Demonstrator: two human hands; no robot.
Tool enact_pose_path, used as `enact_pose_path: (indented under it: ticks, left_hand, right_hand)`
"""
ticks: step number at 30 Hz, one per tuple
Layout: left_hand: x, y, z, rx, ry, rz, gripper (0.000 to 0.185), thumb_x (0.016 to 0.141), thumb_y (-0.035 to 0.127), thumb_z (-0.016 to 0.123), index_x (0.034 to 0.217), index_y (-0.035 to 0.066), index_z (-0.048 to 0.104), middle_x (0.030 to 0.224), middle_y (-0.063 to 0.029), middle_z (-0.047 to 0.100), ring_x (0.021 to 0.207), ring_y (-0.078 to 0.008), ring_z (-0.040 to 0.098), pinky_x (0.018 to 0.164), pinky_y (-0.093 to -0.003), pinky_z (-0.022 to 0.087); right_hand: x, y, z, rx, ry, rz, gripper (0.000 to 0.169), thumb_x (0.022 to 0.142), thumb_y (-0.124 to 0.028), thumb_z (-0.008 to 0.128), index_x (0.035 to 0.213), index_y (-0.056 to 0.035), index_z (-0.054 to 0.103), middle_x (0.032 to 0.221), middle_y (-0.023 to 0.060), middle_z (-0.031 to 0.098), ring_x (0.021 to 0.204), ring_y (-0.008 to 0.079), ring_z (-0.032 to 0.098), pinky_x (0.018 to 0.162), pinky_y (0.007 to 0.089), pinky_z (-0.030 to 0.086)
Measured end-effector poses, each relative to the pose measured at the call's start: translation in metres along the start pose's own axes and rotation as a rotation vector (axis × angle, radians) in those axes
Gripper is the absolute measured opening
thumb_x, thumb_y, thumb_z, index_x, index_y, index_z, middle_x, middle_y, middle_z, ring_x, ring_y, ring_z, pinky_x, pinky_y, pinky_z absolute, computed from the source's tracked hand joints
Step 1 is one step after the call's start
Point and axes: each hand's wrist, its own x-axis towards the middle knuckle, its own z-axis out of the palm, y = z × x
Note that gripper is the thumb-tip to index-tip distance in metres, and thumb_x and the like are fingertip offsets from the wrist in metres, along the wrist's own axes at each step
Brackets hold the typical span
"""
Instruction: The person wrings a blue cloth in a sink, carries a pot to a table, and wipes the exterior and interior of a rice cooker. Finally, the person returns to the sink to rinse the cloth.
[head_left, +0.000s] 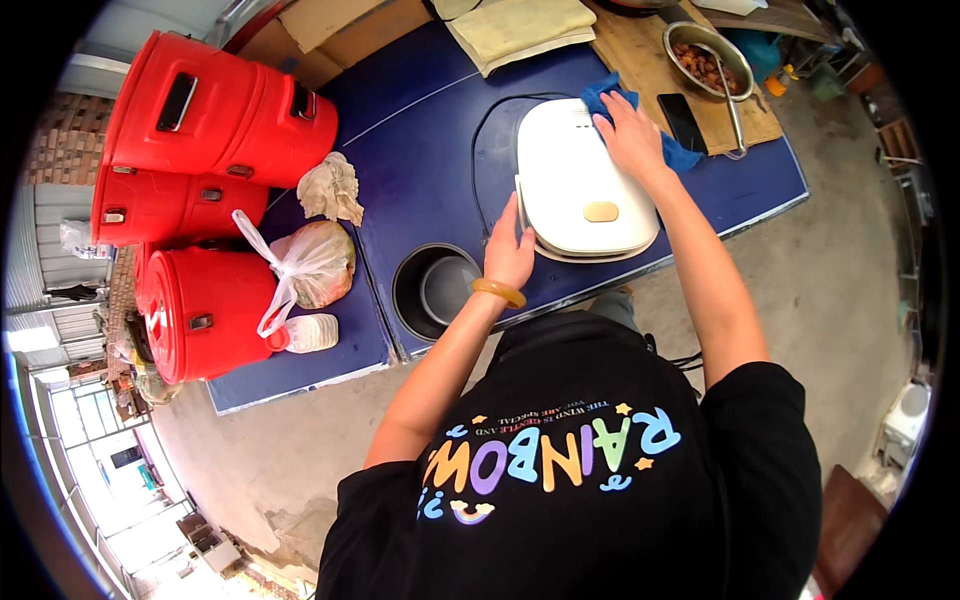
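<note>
A white rice cooker (581, 180) with a gold button stands on the blue table, its lid closed. My right hand (630, 139) rests along the cooker's far right edge with a blue cloth (679, 154) under the fingers and palm. Part of the cloth hangs down over the cooker's side. Against the left side of the cooker lies my left hand (510, 251), fingers extended, with an amber-coloured bangle at the wrist. Just left of that wrist sits a dark inner pot (426, 289), partly covered by my forearm; its inside shows a grey bottom.
Red insulated barrels (217, 112) are stacked at the left. Near them are a tied plastic bag (315, 262), a crumpled rag (330, 189) and a white bottle (313, 333). A black power cord (475, 150) curves behind the cooker. At right, a phone (681, 120) and a food-filled metal bowl (709, 64) lie on a wooden board (637, 56).
</note>
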Motion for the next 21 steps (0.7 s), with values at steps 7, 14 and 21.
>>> enact_pose_path:
  ticks: [7, 14, 21]
  left_hand:
    - [-0.001, 0.065, -0.009, -0.197, -0.131, -0.254, 0.048, 0.093, 0.009, 0.053, 0.139, 0.001, 0.045, 0.137, -0.0201, 0.044, 0.127, -0.0335, 0.046, 0.106, -0.0375, 0.037]
    - [0.018, 0.082, -0.031, -0.448, 0.006, -0.146, 0.045, 0.094, 0.014, 0.040, 0.135, 0.003, 0.054, 0.135, -0.0147, 0.049, 0.126, -0.0250, 0.046, 0.109, -0.0355, 0.033]
    - [0.110, 0.072, -0.048, 0.116, 0.175, 0.628, 0.073, 0.083, 0.016, 0.070, 0.146, 0.005, 0.035, 0.144, -0.0193, 0.040, 0.133, -0.0323, 0.041, 0.109, -0.0407, 0.036]
  right_hand:
    - [-0.085, 0.030, -0.002, 0.438, 0.234, 0.130, 0.043, 0.097, -0.020, 0.053, 0.135, -0.0007, 0.050, 0.140, 0.0201, 0.050, 0.125, 0.0361, 0.050, 0.107, 0.0380, 0.037]
    - [-0.095, 0.028, -0.035, 1.097, 0.350, 0.461, 0.036, 0.102, -0.021, 0.048, 0.124, 0.0066, 0.056, 0.117, 0.0145, 0.064, 0.107, 0.0191, 0.058, 0.093, 0.0291, 0.044]
    - [-0.047, 0.027, -0.071, 1.690, 0.506, 0.369, 0.032, 0.104, -0.021, 0.047, 0.124, 0.0032, 0.053, 0.116, 0.0110, 0.063, 0.106, 0.0173, 0.061, 0.094, 0.0300, 0.049]
